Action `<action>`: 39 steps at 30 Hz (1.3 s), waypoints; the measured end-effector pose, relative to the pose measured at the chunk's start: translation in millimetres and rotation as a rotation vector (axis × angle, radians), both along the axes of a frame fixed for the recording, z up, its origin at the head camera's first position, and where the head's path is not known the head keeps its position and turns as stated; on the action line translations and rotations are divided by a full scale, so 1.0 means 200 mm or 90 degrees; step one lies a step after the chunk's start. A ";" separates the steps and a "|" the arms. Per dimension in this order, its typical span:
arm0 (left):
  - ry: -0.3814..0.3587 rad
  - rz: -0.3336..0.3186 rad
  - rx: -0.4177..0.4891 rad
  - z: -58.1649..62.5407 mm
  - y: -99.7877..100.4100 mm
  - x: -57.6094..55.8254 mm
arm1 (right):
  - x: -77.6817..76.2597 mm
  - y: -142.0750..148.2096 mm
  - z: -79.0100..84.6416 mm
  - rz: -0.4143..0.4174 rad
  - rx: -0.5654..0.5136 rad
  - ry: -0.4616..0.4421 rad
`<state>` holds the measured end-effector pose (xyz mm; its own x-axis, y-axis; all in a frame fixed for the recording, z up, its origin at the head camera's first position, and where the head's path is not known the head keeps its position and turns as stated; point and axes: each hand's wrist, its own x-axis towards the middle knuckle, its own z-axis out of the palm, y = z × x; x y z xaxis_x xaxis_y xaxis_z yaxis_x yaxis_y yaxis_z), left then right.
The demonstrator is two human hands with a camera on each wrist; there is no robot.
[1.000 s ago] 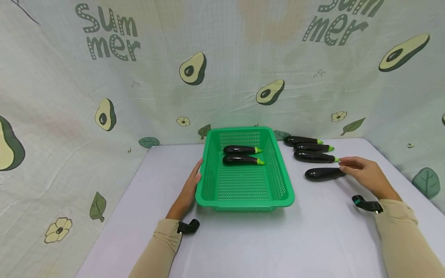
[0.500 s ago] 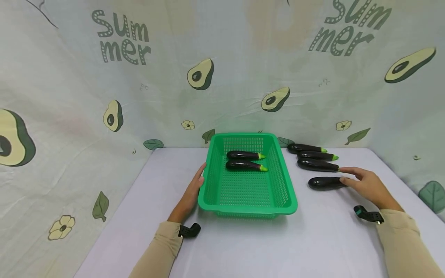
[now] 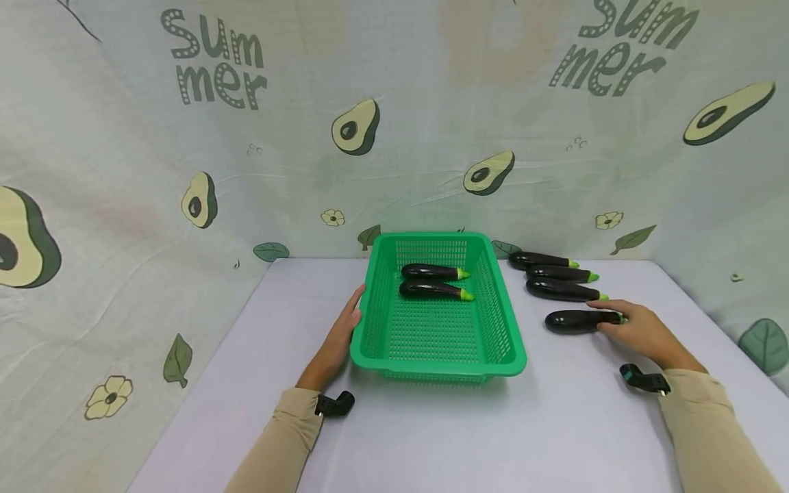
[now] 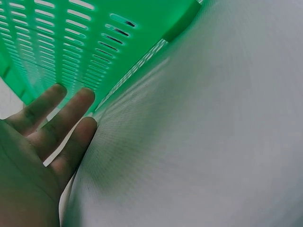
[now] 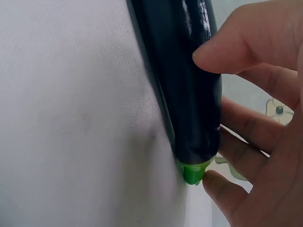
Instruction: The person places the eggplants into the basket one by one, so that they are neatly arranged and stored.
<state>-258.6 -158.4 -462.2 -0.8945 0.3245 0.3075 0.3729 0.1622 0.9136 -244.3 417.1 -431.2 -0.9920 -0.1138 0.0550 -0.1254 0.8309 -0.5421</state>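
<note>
A green plastic basket [image 3: 437, 367] stands on the white table, with two dark eggplants [image 3: 427, 289] lying side by side in it. My left hand [image 3: 335, 344] rests against the basket's left side; in the left wrist view its fingers [image 4: 71, 118] lie fairly straight along the slotted wall. At the right, my right hand [image 3: 647, 334] holds the nearest loose eggplant [image 3: 572, 322] near its green stem end. The right wrist view has the thumb [image 5: 222, 54] on one side of this eggplant and the other fingers on its far side.
Three more eggplants [image 3: 557, 289] lie in a row behind the held one, right of the basket, stems pointing right. A cloth [image 3: 431, 137] printed with avocados hangs behind the table and along its sides.
The right hand has shifted slightly left along the nearest eggplant, its fingers now around the stem end. The left hand and basket stay put; the head view has tilted slightly.
</note>
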 end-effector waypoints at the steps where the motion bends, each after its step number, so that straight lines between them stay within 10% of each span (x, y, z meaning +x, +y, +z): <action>1: -0.001 0.001 -0.001 0.00 0.00 0.00 | 0.00 0.00 0.00 0.003 0.002 0.000; 17: -0.002 0.004 -0.008 0.02 0.02 0.00 | 0.01 0.00 0.01 0.014 0.034 0.026; 24: -0.015 -0.018 -0.016 0.13 0.01 0.06 | 0.01 -0.02 0.00 0.007 0.030 0.067; 39: -0.022 -0.026 -0.005 0.18 0.02 0.09 | 0.03 -0.08 -0.01 -0.074 -0.098 0.057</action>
<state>-239.7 -155.3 -426.0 -0.8903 0.3639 0.2739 0.3479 0.1552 0.9246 -238.7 401.2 -433.6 -0.9883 0.0182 0.1514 -0.0864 0.7510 -0.6546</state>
